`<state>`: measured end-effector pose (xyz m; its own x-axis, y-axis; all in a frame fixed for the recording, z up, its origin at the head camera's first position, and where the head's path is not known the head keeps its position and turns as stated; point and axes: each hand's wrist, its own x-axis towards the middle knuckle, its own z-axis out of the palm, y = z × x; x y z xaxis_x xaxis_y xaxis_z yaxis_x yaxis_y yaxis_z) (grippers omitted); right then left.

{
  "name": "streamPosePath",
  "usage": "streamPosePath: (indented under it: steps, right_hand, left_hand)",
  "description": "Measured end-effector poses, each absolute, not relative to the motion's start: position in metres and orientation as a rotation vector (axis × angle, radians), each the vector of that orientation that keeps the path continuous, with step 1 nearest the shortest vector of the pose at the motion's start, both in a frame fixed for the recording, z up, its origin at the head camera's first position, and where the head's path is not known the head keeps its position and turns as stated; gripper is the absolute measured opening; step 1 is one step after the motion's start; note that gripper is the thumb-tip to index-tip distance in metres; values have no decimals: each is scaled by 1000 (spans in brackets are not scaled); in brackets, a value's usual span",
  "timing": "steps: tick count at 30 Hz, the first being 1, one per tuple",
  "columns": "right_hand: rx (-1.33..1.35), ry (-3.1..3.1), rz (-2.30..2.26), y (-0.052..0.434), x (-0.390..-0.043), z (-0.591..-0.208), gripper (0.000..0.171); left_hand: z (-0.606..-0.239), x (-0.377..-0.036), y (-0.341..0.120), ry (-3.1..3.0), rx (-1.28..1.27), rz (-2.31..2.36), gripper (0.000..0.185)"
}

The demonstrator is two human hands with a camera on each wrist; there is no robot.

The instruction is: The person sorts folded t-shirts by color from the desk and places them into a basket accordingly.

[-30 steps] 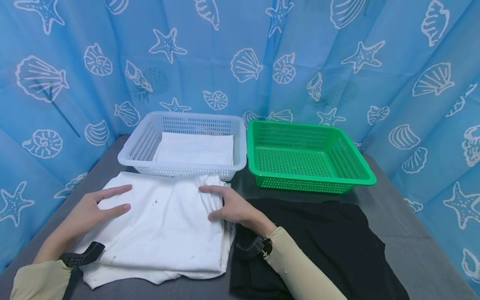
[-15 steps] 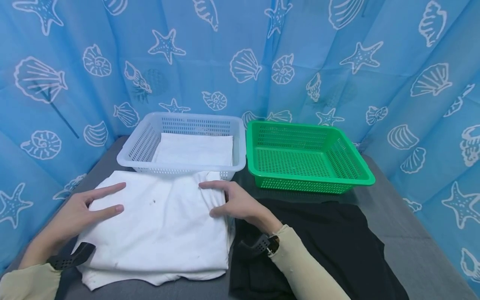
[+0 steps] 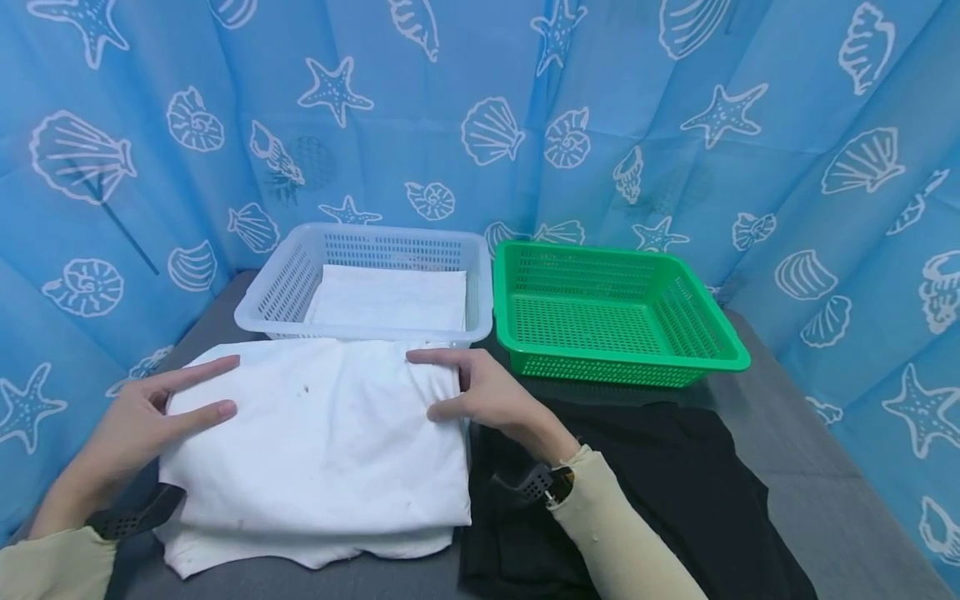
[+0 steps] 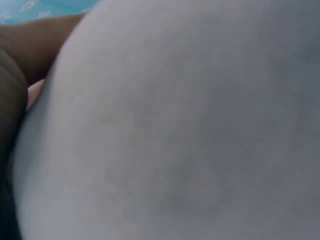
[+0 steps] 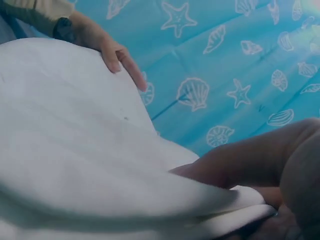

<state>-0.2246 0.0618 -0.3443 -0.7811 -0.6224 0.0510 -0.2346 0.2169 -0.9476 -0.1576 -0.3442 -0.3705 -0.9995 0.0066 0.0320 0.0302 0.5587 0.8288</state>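
Both hands — left hand (image 3: 153,412), right hand (image 3: 480,392) — now grip the folded white cotton garment (image 3: 318,433), lifting its far edge toward the translucent white plastic basket (image 3: 255,304).

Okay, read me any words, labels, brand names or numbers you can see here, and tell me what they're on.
None: no readable text shows in any view.
The blue backdrop carries only shell and starfish drawings.
The white basket, green basket and white cloth show no lettering.
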Motion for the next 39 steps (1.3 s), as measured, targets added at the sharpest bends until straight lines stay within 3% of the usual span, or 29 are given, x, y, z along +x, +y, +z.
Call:
streamPosePath:
  steps: [13, 23, 39]
  right_hand:
    - [-766, 2182, -1816, 62, -215, -331, 60]
    - [-805, 2261, -1826, 61, -210, -326, 67]
    - [-768, 2414, -1724, 78, -238, -297, 75]
  left_hand:
    - [-366, -155, -339, -2563, 75, -1558, 70]
    - [-358, -151, -325, -2572, 59, -1490, 71]
    - [-323, -172, -303, -2630, -77, -1337, 72]
